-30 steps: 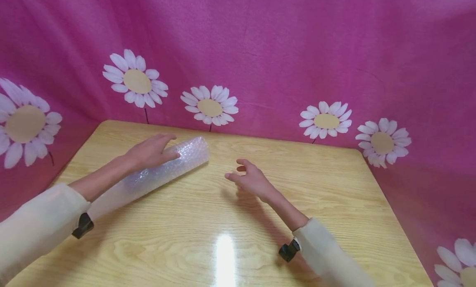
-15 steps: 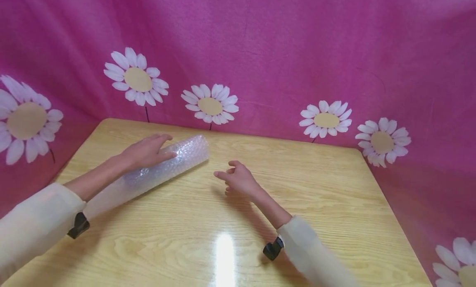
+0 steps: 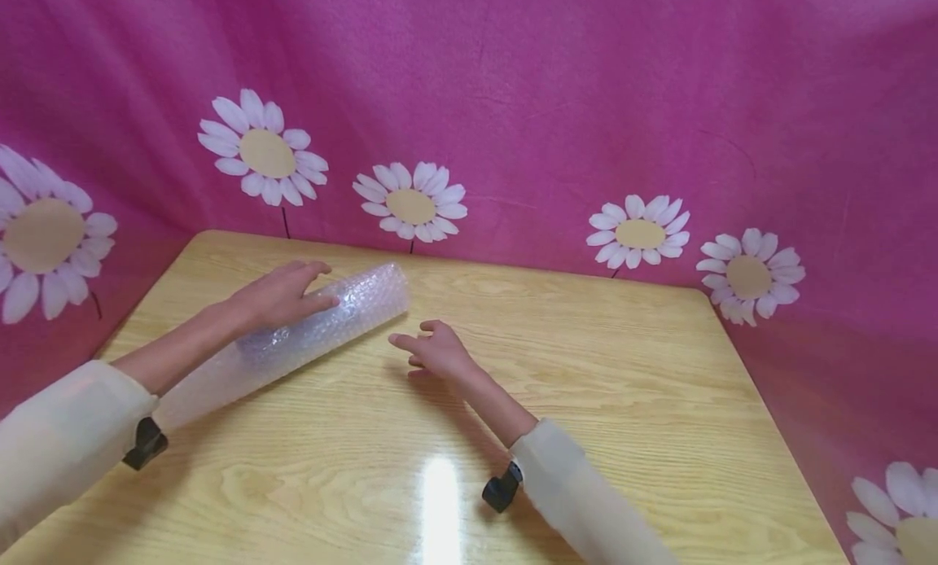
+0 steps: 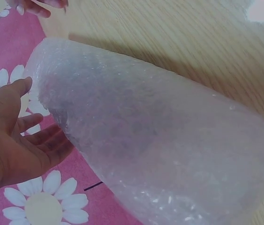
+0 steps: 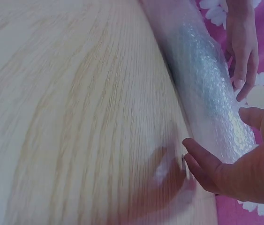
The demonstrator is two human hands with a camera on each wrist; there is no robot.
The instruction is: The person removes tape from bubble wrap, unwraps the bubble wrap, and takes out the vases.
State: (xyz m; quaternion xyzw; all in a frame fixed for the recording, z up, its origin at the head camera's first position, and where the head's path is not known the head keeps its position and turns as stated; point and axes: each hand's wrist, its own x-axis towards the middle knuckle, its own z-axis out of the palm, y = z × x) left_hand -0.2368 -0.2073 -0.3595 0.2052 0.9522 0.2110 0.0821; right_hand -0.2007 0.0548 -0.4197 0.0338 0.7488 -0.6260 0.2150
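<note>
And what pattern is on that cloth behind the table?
The cloth is magenta-pink with white, beige-centred flowers; it shows best in the head view.

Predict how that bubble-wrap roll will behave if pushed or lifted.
The bubble-wrap roll will probably roll if pushed: it looks rounded and lies on its side on the table. Its bubbled film likely squashes when squeezed.

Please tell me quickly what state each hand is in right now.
Left hand: open, at the bubble-wrap roll, not gripping it; contact cannot be told for sure.
Right hand: open, holding nothing.
</note>
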